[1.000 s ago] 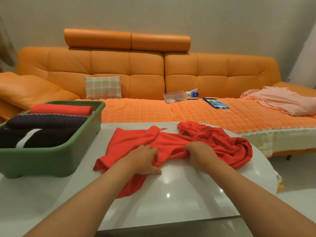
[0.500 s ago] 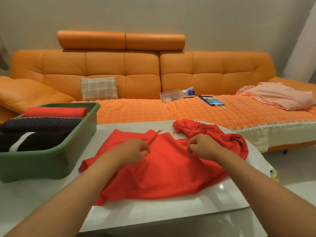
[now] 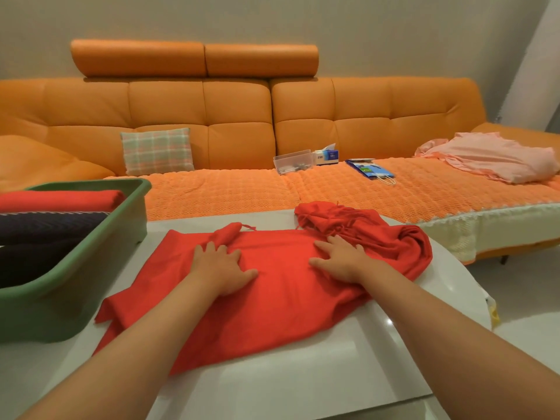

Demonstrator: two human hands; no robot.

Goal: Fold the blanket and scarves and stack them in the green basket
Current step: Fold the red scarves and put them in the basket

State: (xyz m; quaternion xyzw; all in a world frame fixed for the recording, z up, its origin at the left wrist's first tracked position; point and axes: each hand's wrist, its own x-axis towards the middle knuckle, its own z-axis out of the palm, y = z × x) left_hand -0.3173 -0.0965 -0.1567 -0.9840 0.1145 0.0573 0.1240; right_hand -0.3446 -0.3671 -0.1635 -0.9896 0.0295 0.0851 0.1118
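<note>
A red scarf [image 3: 272, 298] lies spread over the glossy white table [image 3: 318, 377], its right end bunched with tassels near the far edge. My left hand [image 3: 219, 268] presses flat on the scarf's left part, fingers spread. My right hand [image 3: 342, 257] lies flat on its right part, just below the bunched end. The green basket [image 3: 91, 256] stands on the table's left side. Inside it sit a folded red cloth [image 3: 60, 200] and folded dark cloths [image 3: 45, 234], one behind another.
An orange sofa [image 3: 242, 116] runs behind the table. On it are a plaid cushion [image 3: 156, 151], a clear box [image 3: 294, 162], a tissue pack [image 3: 327, 154], a blue booklet [image 3: 369, 169] and a pink blanket [image 3: 497, 160] at the right.
Both hands gripped the scarf and pulled it open over the table. Now they have released it and lie flat on the spread cloth.
</note>
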